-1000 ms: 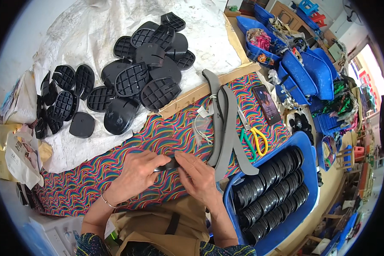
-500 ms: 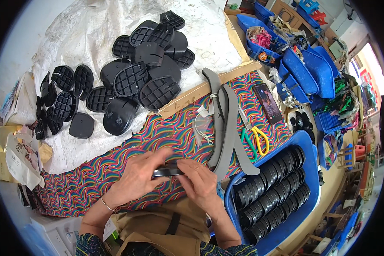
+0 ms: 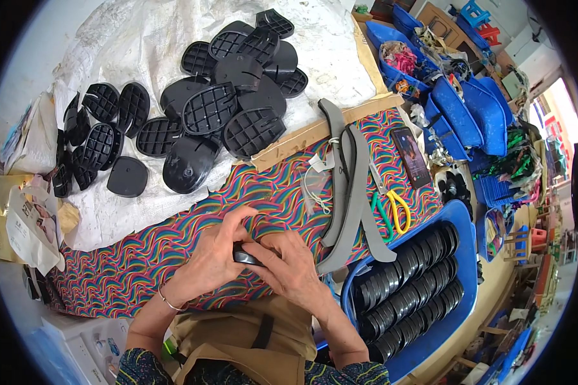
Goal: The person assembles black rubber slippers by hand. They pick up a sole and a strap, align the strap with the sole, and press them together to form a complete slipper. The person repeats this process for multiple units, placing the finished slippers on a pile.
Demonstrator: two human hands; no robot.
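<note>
Both hands are together over the patterned cloth, holding one black shoe heel [image 3: 245, 258] whose glossy curved edge shows between them. My left hand [image 3: 210, 251] grips its left side, with the index finger raised and bent. My right hand [image 3: 289, 266] closes over its right side, fingers across it, hiding most of the piece. Beyond the hands, a pile of similar black heels [image 3: 210, 109] lies on a white sheet [image 3: 148, 54], several with gridded undersides up. One smooth heel [image 3: 128, 177] lies apart, near the sheet's front. More heels [image 3: 101, 145] are grouped at the left.
Right of my hands lie grey curved strips [image 3: 350, 199], scissors with yellow and green handles [image 3: 399, 212] and a phone [image 3: 411, 157]. A blue tub [image 3: 474, 237] beside the table holds rows of black heels. Cardboard [image 3: 321, 131] edges the white sheet. Paper bags [image 3: 29, 224] stand left.
My right hand has moved left and folded over the heel, now covering more of it. The heel has turned between my hands. The whole view has shifted slightly.
</note>
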